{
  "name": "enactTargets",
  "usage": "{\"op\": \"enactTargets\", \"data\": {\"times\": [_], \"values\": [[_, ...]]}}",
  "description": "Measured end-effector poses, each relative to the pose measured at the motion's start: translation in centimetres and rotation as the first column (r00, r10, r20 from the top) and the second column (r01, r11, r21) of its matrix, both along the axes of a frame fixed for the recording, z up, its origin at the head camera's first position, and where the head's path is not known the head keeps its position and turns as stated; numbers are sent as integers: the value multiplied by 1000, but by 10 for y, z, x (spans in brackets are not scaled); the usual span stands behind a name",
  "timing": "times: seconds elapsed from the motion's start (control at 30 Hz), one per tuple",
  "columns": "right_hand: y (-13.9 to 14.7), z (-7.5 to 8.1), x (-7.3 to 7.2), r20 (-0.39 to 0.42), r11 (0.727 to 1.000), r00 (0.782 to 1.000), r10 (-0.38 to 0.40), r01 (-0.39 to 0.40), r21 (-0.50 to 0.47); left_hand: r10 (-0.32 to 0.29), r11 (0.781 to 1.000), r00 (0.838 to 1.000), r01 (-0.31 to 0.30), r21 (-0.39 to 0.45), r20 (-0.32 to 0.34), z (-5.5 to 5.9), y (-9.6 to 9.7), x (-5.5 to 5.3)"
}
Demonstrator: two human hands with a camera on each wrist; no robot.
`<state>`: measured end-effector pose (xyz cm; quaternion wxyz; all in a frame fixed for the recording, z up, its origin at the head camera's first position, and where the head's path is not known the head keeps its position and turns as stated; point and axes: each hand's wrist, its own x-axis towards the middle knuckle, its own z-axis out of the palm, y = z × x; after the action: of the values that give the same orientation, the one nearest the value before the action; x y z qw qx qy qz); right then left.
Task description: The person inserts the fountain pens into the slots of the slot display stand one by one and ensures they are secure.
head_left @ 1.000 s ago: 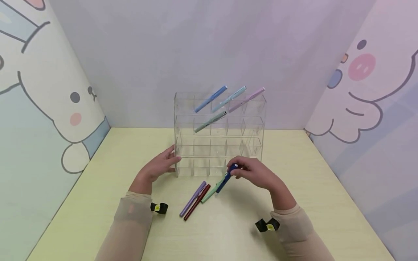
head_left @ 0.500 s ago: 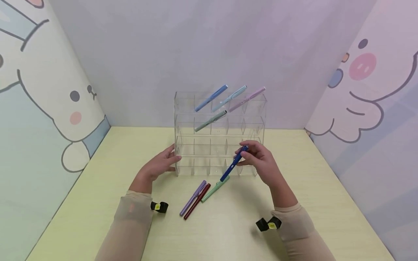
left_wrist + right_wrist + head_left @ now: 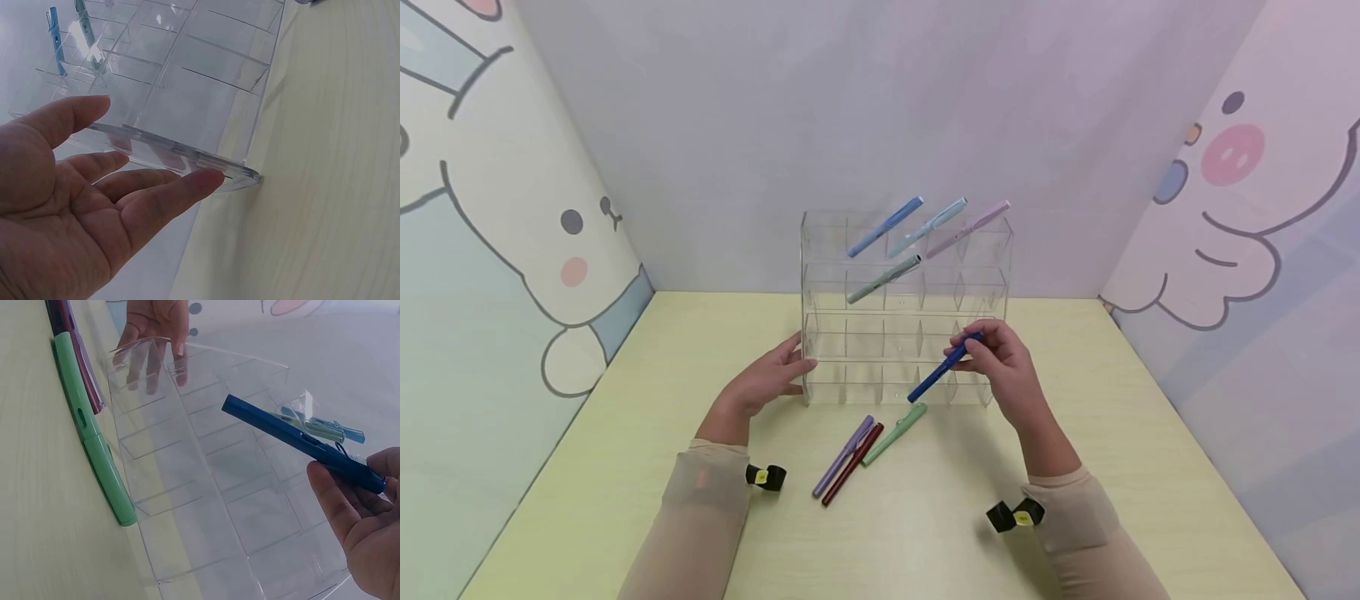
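In the head view my right hand (image 3: pixel 1013 379) pinches a dark blue pen (image 3: pixel 942 372) near its clip end, in front of the clear acrylic rack (image 3: pixel 865 315). The pen slants, its free end pointing down and left. The right wrist view shows the thumb and fingers on the pen's cap (image 3: pixel 356 472). My left hand (image 3: pixel 763 382) lies at the rack's left side, fingers extended along the side panel (image 3: pixel 181 153) and thumb apart from them. A blue pen (image 3: pixel 885 227), a light blue pen (image 3: pixel 927 227), a pink-purple pen (image 3: pixel 967 229) and a grey-green pen (image 3: pixel 883 279) lean in the upper rows.
On the table (image 3: pixel 940 517) before the rack lie a purple pen (image 3: pixel 842 457), a dark red pen (image 3: pixel 853 464) and a light green pen (image 3: pixel 895 434). A fabric wall (image 3: pixel 895 108) stands behind, with cartoon-printed walls at both sides.
My right hand has lifted the dark blue pen up and to the right, away from the light green pen, and tilted it flatter. The left hand stays at the rack's side.
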<state>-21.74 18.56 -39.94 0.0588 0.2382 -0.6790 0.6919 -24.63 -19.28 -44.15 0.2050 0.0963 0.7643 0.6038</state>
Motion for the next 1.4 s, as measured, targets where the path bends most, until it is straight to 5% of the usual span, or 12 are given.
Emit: {"op": "enactTargets", "data": {"times": [0.47, 0.8, 1.0, 1.4], "values": [[4, -1, -4, -56, 998, 998, -20, 17, -56, 6, 1000, 1000, -6, 2, -6, -2, -1, 0], [10, 5, -14, -122, 961, 978, -171, 138, -241, 5, 1000, 1000, -5, 1, -11, -2, -2, 2], [10, 20, -28, -156, 920, 971, -183, 114, -374, 8, 1000, 1000, -8, -4, -19, -4, -2, 0], [3, 60, -64, -205, 893, 939, -276, 171, -416, 13, 1000, 1000, -13, 0, 0, -1, 0, 0]]}}
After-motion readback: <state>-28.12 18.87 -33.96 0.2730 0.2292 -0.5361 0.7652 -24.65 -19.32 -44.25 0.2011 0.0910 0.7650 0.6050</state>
